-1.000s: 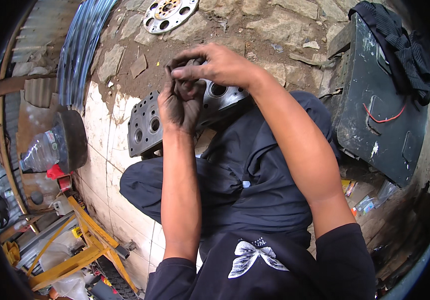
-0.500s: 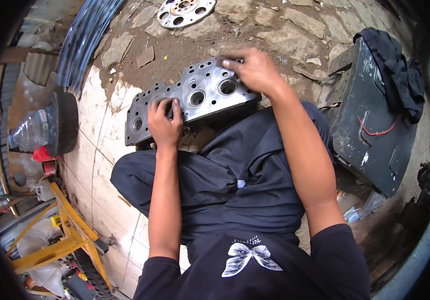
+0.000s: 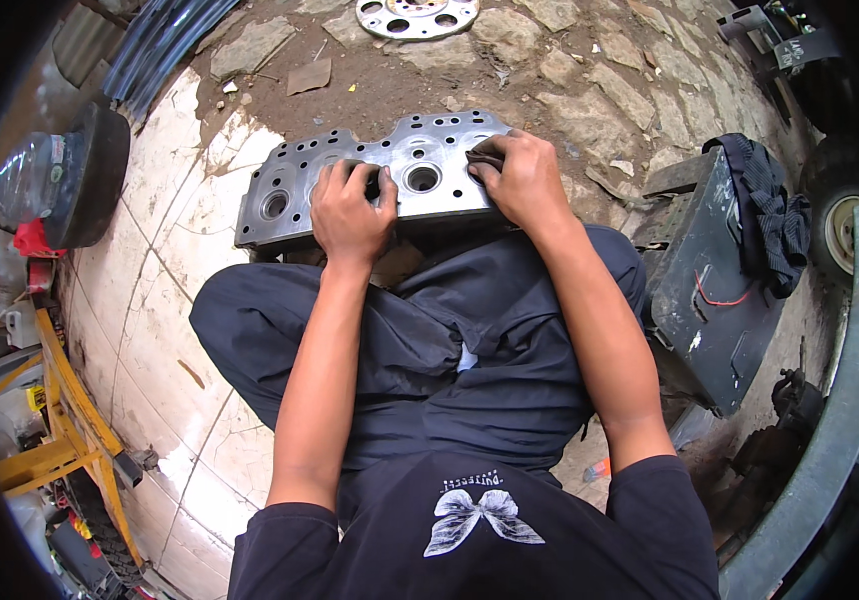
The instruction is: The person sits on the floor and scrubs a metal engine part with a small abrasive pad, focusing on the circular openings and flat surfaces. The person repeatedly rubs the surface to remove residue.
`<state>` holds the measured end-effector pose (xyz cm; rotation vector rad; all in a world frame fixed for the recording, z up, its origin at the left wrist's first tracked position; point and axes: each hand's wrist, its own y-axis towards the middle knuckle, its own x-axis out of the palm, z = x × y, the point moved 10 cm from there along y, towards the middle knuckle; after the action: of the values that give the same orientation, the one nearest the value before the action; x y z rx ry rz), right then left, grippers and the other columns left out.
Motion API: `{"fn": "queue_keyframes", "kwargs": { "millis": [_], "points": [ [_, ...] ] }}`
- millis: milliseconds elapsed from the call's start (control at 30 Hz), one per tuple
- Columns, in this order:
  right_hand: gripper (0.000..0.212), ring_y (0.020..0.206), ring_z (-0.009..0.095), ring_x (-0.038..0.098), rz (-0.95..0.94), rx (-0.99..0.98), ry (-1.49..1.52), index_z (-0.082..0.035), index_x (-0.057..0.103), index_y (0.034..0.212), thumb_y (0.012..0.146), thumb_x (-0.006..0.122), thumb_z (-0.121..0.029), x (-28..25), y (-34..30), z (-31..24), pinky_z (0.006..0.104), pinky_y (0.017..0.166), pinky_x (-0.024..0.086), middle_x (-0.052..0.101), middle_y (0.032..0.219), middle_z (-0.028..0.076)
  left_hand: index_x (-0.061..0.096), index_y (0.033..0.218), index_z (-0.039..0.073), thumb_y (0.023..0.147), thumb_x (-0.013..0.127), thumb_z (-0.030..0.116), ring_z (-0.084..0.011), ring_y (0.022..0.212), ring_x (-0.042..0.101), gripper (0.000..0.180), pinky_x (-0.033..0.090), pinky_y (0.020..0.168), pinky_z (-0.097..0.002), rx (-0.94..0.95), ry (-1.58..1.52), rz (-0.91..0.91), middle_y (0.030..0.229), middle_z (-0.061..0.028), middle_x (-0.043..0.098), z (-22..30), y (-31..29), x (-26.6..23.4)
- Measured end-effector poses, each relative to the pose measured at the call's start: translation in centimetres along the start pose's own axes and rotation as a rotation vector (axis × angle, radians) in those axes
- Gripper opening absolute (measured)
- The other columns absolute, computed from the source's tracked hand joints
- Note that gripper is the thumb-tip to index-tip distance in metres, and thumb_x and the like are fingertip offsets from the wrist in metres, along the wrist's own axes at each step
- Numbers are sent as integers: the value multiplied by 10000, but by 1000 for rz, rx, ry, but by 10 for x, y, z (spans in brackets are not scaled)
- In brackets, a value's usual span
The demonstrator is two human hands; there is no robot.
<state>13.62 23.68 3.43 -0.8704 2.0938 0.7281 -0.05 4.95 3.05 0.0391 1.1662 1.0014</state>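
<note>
A grey metal cylinder head (image 3: pixel 340 155) with round valve openings and many small bolt holes lies just beyond my crossed legs. My left hand (image 3: pixel 350 210) grips it near the middle, its fingers curled over one of the openings. At the right end of the head, my right hand (image 3: pixel 525 180) pinches a small dark piece of sandpaper (image 3: pixel 485 158) against the machined face. The fingers partly cover this piece. An uncovered valve opening (image 3: pixel 422 178) shows between the two hands.
A round flexplate (image 3: pixel 425 28) lies on the stony ground ahead. On the right stand a dark metal box (image 3: pixel 715 330) with a draped cloth (image 3: pixel 760 200) and a curved grey metal bar (image 3: pixel 850 360). At left are a black tub (image 3: pixel 100 180) and a yellow frame (image 3: pixel 75 400).
My right hand has moved down and nearer from the far edge of the cylinder head, carrying the sandpaper. The left hand stays on the head, fingers slightly shifted. The whole view has turned slightly.
</note>
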Motion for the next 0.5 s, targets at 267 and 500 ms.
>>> {"fn": "queue_keyframes", "kwargs": {
  "millis": [267, 500],
  "points": [
    [184, 880, 431, 725, 70, -51, -6, 8, 814, 948, 800, 815, -101, 0, 0, -16, 477, 865, 581, 735, 894, 260, 742, 848, 64, 844, 764, 206, -327, 897, 656, 144, 532, 792, -453, 21, -22, 57, 902, -97, 681, -1, -2, -1],
    [232, 918, 383, 745, 17, 74, -22, -40, 833, 1027, 838, 845, -175, -10, 1, 7, 451, 871, 582, 763, 967, 212, 759, 878, 53, 852, 773, 188, -336, 899, 676, 138, 549, 794, -457, 18, -15, 43, 922, -107, 705, -2, -2, -2]
  ]
}}
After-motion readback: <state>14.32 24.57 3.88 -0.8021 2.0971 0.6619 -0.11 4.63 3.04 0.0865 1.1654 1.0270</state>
